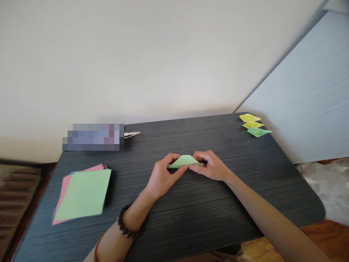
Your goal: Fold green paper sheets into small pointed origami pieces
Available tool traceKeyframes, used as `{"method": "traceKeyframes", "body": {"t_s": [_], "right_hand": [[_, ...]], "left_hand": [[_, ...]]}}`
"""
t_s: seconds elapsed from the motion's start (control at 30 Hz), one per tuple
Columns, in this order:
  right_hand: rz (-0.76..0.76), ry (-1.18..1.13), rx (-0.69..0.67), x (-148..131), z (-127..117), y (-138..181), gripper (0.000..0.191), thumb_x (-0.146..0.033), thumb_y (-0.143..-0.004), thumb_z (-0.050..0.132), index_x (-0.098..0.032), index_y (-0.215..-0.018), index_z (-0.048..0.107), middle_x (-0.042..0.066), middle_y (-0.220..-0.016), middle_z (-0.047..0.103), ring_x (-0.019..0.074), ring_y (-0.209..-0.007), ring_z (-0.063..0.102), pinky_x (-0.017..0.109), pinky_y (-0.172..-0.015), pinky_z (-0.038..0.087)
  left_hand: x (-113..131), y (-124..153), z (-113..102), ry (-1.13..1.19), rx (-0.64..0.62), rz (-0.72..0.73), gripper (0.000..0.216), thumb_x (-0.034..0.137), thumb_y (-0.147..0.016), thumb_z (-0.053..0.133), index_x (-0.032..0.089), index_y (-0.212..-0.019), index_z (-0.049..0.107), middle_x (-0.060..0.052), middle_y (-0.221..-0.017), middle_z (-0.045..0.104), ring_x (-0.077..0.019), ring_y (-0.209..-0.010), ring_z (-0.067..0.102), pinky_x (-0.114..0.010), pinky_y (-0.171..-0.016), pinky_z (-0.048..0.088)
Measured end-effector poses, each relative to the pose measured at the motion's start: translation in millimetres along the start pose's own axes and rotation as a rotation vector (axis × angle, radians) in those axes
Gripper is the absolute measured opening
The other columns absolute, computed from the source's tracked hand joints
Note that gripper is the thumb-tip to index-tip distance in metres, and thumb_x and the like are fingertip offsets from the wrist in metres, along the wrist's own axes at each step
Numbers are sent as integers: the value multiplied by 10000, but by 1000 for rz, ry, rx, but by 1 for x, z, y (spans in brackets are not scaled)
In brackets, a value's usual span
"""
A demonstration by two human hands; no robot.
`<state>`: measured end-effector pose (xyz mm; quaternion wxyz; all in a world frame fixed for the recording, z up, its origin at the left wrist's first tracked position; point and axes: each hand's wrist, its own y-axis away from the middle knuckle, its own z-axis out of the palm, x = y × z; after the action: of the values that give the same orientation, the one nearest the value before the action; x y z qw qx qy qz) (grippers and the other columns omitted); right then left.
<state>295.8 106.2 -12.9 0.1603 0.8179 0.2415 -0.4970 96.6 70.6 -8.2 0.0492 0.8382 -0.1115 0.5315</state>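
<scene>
A small piece of folded light green paper (185, 160) is held just above the middle of the dark table. Its shape is a flat-topped trapezoid with pointed ends. My left hand (163, 174) pinches its left side, thumb on the near face and fingers behind. On the other side my right hand (210, 165) grips the right end the same way. The two thumb tips nearly meet at the paper's lower edge. Parts of both pointed ends are hidden by the fingers.
A stack of coloured paper sheets (83, 194), green on top, lies at left. Behind it sits a blurred-out object (92, 137) with a white cable (132, 134). Two yellow folded papers (249, 118) and a green one (257, 132) rest at the far right edge, near the wall.
</scene>
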Motion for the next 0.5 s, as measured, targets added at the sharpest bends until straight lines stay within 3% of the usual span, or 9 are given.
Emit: {"method": "traceKeyframes", "body": {"t_s": [0.23,0.4,0.5], "right_hand": [[-24,-9,-21,2,-2,-2,215,-335,-797,604,-176,-672,532,-55,-545,471,75,-484,395,215,-473,292],[-43,76,-17,1,-2,0,389,-381,-851,538,-183,-533,434,-56,-490,392,72,-458,355,233,-474,259],[-54,62,-35,1,-6,1,368,-371,-865,524,-182,-551,483,-38,-505,453,86,-485,401,241,-507,293]], "left_hand": [[0,0,-2,20,-50,-43,201,303,-845,582,167,-992,596,-25,-874,659,-153,-778,603,-254,-712,469],[2,3,-4,46,-87,-104,228,269,-849,569,171,-1056,574,-36,-919,666,-159,-810,622,-257,-728,484],[2,4,-4,104,-80,-123,255,259,-839,589,174,-1077,556,-44,-950,676,-163,-847,637,-264,-761,495]]}}
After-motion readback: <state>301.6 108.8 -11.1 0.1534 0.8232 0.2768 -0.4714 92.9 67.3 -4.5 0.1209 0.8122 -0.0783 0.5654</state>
